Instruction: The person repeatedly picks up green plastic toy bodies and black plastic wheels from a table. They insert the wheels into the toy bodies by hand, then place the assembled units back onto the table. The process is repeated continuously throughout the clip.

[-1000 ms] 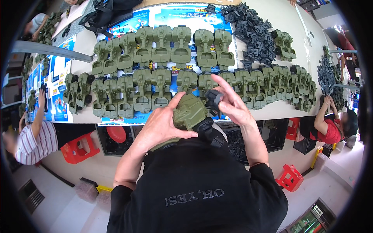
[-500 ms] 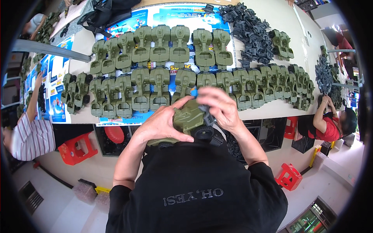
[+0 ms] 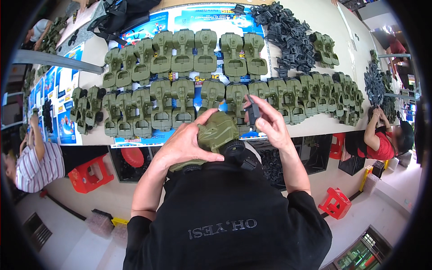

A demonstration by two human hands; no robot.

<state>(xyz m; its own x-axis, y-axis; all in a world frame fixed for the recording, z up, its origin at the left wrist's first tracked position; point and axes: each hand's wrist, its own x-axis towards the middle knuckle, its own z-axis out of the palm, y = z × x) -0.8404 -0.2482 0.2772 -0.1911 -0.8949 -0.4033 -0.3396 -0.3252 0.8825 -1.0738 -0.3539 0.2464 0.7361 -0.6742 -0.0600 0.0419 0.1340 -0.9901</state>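
My left hand (image 3: 186,143) is wrapped round a green toy vehicle (image 3: 218,132) with black wheels, held close against my black shirt at the table's near edge. The thumb lies across its near side. Just to the right, my right hand (image 3: 272,122) pinches a dark grey plastic part (image 3: 253,113) between thumb and fingers, raised and apart from the vehicle. A dark piece (image 3: 249,163) shows beside the vehicle's wheel; how it is attached I cannot tell. Beyond my hands, green vehicle bodies (image 3: 183,103) stand in two rows.
A heap of dark grey parts (image 3: 290,40) lies at the far right of the rows. Blue printed sheets (image 3: 202,15) cover part of the white table (image 3: 96,40). Black crates (image 3: 315,155) sit below its edge. Co-workers at left (image 3: 39,159) and right (image 3: 382,143); red stools (image 3: 90,172) nearby.
My right hand has moved off the vehicle slightly to the right, and the dark grey part now shows plainly in its fingers. The left hand keeps its hold on the vehicle.
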